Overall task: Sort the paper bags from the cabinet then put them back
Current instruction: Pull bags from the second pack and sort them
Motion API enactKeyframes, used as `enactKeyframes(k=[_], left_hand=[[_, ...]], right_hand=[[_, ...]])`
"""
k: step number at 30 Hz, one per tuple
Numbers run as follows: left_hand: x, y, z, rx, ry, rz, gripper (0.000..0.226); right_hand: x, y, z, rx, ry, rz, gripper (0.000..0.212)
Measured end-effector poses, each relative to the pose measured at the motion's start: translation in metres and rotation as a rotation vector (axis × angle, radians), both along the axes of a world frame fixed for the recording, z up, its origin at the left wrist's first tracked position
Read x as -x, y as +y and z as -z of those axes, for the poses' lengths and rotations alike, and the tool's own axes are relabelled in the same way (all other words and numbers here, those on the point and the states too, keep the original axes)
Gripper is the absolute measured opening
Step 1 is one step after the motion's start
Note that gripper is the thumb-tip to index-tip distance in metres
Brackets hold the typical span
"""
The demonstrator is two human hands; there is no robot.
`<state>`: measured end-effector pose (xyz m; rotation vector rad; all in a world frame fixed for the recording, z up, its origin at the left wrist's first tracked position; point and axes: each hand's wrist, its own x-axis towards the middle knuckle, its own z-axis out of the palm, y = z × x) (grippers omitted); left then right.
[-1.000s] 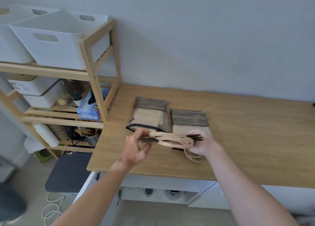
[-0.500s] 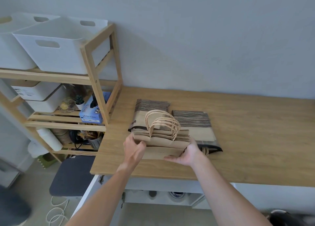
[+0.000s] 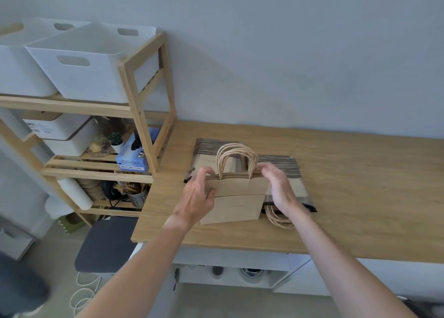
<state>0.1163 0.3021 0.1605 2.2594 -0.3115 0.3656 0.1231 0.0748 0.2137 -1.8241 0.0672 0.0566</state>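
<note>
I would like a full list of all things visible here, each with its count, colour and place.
bags: a stack, count unclear, brown, on the table front, between both hands
striped piles: two, brown with black stripes, behind the bags
table: one, wood, against the wall
shelf: one, wood, left of the table
bins: two, white, on top of the shelf
boxes: two, white, stacked on the middle level
glove box: one, blue, middle level
stool: one, dark, on the floor
left hand: grip on the bags' left edge
right hand: open, at the bags' right edge
</note>
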Motion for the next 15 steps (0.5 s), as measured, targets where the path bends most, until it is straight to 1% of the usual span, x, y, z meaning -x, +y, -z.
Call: enactKeyframes(k=[1, 2, 3, 4, 6, 7, 8, 9, 10, 13, 15], left_hand=[[-0.003, 0.003, -0.002, -0.064, 0.002, 0.008, 0.049], [-0.007, 0.006, -0.004, -0.126, -0.012, 0.011, 0.046], [-0.01, 0.008, -0.009, -0.192, -0.033, 0.02, 0.044], [-0.015, 0.01, -0.016, -0.279, -0.04, 0.038, 0.042], [-0.022, 0.007, -0.036, -0.531, 0.046, 0.095, 0.039], [-0.026, 0.003, -0.046, -0.671, 0.15, 0.12, 0.039], [-0.029, -0.003, -0.055, -0.783, 0.258, 0.137, 0.042], [-0.03, -0.009, -0.06, -0.845, 0.352, 0.144, 0.043], [-0.031, -0.015, -0.062, -0.854, 0.405, 0.142, 0.043], [-0.029, -0.022, -0.058, -0.786, 0.467, 0.129, 0.033], [-0.029, -0.022, -0.062, -0.698, 0.563, 0.121, 0.026]], right_hand=[[0.0, -0.005, -0.004, 0.155, -0.015, -0.11, 0.037], [0.001, -0.008, -0.01, 0.331, -0.028, -0.206, 0.041], [0.0, -0.01, -0.013, 0.53, -0.041, -0.26, 0.043], [-0.003, -0.01, -0.014, 0.705, -0.058, -0.294, 0.039], [-0.009, -0.001, -0.017, 0.987, -0.062, -0.34, 0.024], [-0.011, 0.005, -0.019, 1.06, -0.018, -0.363, 0.021], [-0.014, 0.009, -0.019, 1.067, 0.063, -0.384, 0.018], [-0.015, 0.013, -0.02, 1.042, 0.151, -0.408, 0.015], [-0.017, 0.015, -0.02, 1.014, 0.201, -0.435, 0.013], [-0.018, 0.017, -0.022, 0.979, 0.274, -0.498, 0.022], [-0.019, 0.017, -0.027, 1.012, 0.308, -0.565, 0.022]])
